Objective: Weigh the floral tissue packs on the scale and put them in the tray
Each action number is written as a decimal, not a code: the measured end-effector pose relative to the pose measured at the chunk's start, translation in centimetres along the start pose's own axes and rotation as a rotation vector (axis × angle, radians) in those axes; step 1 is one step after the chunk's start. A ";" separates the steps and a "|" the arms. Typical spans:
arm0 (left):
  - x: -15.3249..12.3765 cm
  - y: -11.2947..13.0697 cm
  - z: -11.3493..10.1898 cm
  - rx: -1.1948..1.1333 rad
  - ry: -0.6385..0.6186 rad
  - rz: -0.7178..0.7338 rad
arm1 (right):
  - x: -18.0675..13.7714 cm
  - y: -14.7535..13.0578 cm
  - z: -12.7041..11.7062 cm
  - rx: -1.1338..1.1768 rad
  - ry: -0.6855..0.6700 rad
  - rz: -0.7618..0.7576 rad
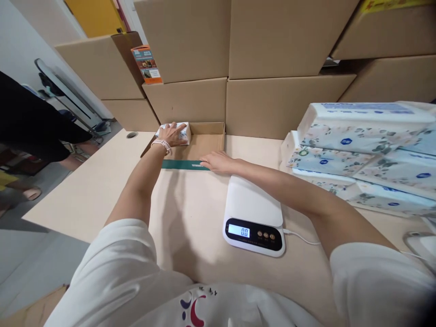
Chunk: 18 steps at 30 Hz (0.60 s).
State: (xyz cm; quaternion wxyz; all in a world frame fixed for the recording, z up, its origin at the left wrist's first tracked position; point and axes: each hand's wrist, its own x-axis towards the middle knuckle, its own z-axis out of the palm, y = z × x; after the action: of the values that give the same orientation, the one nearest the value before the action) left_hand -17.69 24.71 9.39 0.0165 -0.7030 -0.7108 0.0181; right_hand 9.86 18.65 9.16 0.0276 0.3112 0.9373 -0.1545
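My left hand (pixel 171 134) lies on a small white patterned tissue pack (pixel 183 133) at the far left corner of an open shallow cardboard box (pixel 204 141). A pale watch band is on that wrist. My right hand (pixel 218 161) rests flat on the box's near edge, fingertips on a green strip (pixel 180 165) along that flap. Both arms reach forward over the table (pixel 85 195).
A white kitchen scale (pixel 254 218) reading 0.0 sits near my right forearm, its cable running right. Stacked floral tissue packs (pixel 361 150) fill the right side. Large cardboard cartons (pixel 272 104) wall the back. A person in black (pixel 30 122) stands at left.
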 end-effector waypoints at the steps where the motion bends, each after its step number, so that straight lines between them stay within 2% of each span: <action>1: 0.0 0.0 0.1 -0.008 0.014 -0.011 | 0.0 0.0 0.0 -0.001 0.002 -0.001; 6: 0.0 1.4 -0.4 -0.071 0.059 -0.016 | -0.1 -0.1 0.1 0.020 0.030 -0.024; 8: 0.4 3.0 -1.1 -0.099 0.104 -0.004 | -0.8 -0.1 -0.2 0.033 0.065 -0.057; 10: 0.5 5.4 -2.0 -0.182 0.186 0.038 | -2.4 0.2 -0.8 0.034 0.187 -0.101; 12: 0.1 8.9 -3.3 -0.426 0.280 0.139 | -5.4 1.2 -1.6 0.014 0.483 -0.140; 14: -1.1 13.1 -4.8 -0.804 0.297 0.279 | -9.8 2.9 -2.6 -0.040 0.918 -0.148; 17: -3.4 20.3 -6.7 -1.225 0.072 0.413 | -18.0 6.5 -3.3 -0.214 1.475 -0.004; 18: -3.9 22.7 -7.1 -1.315 -0.019 0.429 | -20.6 7.7 -3.3 -0.271 1.554 0.109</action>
State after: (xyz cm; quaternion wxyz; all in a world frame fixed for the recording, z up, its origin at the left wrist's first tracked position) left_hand 5.37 21.06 15.37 -0.4231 -0.6919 -0.4196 -0.4076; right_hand 31.15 13.62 13.23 -0.5899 0.3695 0.6821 0.2242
